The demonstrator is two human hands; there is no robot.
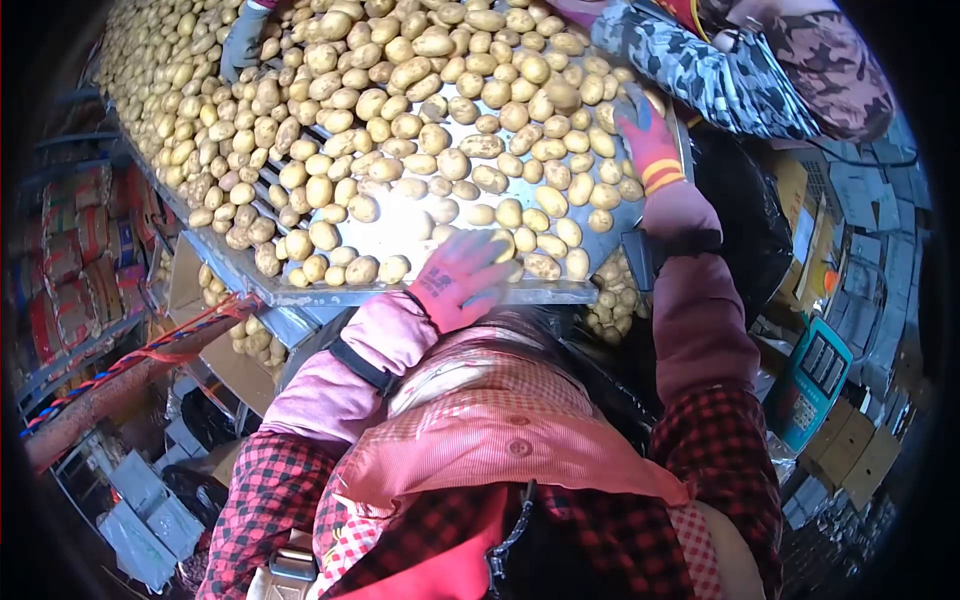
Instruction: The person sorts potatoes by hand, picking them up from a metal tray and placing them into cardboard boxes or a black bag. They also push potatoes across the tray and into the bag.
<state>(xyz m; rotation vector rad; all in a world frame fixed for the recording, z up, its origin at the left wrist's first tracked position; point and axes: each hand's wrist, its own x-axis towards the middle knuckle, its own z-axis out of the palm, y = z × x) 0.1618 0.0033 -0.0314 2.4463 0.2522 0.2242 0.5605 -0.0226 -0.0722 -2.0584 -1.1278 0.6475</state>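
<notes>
My left hand (462, 280) wears a pink glove with grey fingers. It lies over the near edge of a metal sorting table (420, 295), fingers stretched out and slightly blurred. A potato (504, 243) shows by its fingertips, and more potatoes (541, 266) lie just beyond. At the table's right edge is my right hand (646, 135), in a matching glove with a yellow-striped cuff. Its fingers reach forward, spread beside potatoes (602, 143); I see nothing held in it. Loose potatoes (410, 72) cover much of the tabletop, thickest toward the far left.
Another person's gloved hand (243, 45) reaches into the potatoes at far left. A camouflage sleeve (700, 75) of a person is at upper right. Potatoes (612, 295) sit below the table's near right corner. A teal scale display (815, 380) stands right; a rope-wrapped bar (150, 360) juts left.
</notes>
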